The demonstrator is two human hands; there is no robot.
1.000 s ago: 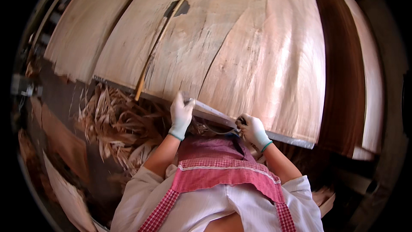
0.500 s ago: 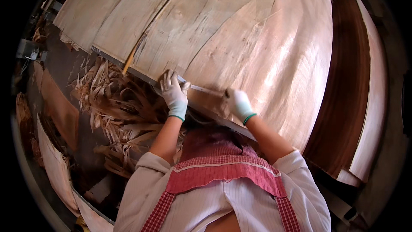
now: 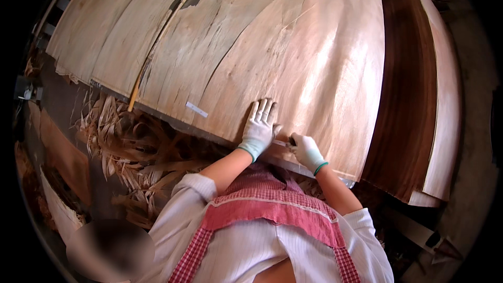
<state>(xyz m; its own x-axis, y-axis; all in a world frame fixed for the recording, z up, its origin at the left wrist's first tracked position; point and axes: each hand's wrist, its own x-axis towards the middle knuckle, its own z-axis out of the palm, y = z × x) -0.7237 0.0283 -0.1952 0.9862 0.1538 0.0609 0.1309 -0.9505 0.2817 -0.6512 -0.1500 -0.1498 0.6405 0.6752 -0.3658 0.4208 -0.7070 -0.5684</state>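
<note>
**A:** What's nearest, low in the frame?

**B:** I see the left hand (image 3: 259,126) just below centre, gloved, spread flat with fingers open on the veneer sheet (image 3: 272,47). Just right of it, the right hand (image 3: 306,151) is closed around a small tool (image 3: 282,143), too small for me to name.

**A:** And the edges?

**B:** Both hands sit at the sheet's near edge. Left of them, wood scraps (image 3: 131,152) crowd the floor. The sheet fills the upper centre, pale and split by long cracks. At far right, a darker sheet (image 3: 403,99) lies beside it.
</note>
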